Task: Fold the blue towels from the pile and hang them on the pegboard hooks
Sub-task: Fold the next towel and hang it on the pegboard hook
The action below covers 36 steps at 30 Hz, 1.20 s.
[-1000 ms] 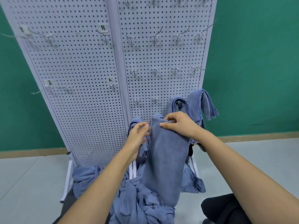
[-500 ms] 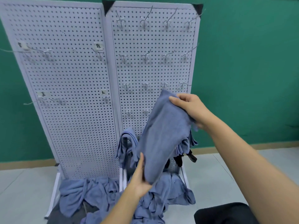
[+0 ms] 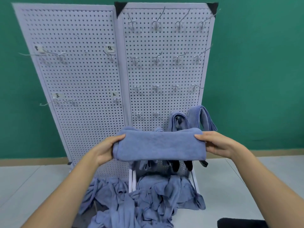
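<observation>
I hold a folded blue towel [image 3: 160, 145] level in front of the white pegboard [image 3: 164, 71]. My left hand [image 3: 105, 150] grips its left end and my right hand [image 3: 217, 144] grips its right end. Behind it, two folded blue towels [image 3: 201, 116] hang on low hooks of the right panel; part of another shows at the held towel's upper left. A pile of crumpled blue towels [image 3: 144, 199] lies on the floor at the board's foot. Rows of bare metal hooks [image 3: 156, 58] stick out higher up.
The pegboard has two panels on white feet against a green wall [image 3: 263, 63]. Small paper labels [image 3: 109, 48] sit by hooks on the left panel. The floor [image 3: 24, 186] is pale grey. A dark object [image 3: 241, 223] shows at the bottom right edge.
The towel hung long and upright before, gripped at top and bottom. Now it is folded into a short band and held level, one hand at each end.
</observation>
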Each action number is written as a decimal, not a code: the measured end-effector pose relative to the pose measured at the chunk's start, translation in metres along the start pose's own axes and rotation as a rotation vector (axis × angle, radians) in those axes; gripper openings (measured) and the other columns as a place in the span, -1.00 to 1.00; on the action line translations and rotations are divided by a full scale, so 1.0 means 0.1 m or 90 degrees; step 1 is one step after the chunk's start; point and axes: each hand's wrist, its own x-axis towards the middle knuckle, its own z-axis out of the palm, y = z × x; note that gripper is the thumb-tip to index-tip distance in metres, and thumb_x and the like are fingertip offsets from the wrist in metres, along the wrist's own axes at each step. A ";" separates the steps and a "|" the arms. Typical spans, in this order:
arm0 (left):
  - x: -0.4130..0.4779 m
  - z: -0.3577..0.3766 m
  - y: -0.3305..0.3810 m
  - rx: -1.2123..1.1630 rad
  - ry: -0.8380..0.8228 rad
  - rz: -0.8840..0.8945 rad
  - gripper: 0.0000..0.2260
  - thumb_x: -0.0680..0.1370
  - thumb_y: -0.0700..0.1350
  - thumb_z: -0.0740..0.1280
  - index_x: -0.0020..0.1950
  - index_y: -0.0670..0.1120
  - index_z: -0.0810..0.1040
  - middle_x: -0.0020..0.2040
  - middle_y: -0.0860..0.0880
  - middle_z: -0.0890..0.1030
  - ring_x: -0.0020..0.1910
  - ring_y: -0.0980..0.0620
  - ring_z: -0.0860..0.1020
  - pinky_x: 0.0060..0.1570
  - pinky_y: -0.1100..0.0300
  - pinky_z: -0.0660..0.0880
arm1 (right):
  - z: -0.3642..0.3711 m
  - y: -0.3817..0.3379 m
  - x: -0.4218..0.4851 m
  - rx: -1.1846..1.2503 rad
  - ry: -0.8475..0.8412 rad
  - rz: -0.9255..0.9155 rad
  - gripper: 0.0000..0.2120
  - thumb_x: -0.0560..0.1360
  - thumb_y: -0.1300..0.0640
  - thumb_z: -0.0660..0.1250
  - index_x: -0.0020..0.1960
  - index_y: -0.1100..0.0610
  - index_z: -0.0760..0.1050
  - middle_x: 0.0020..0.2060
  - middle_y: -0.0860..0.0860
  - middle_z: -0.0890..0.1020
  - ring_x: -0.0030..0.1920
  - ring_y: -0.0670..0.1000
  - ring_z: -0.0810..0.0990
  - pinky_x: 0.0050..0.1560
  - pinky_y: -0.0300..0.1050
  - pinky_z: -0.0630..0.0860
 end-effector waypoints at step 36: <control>0.01 -0.01 0.44 0.137 0.142 0.209 -0.67 0.39 -0.20 0.49 -0.29 -0.08 0.31 -0.27 -0.07 0.43 -0.24 -0.01 0.46 -0.27 0.17 0.42 | 0.42 -0.62 0.00 -0.154 0.189 -0.280 -0.84 0.50 0.21 0.38 -0.18 0.02 0.45 -0.31 0.06 0.50 -0.39 -0.01 0.44 -0.43 -0.20 0.36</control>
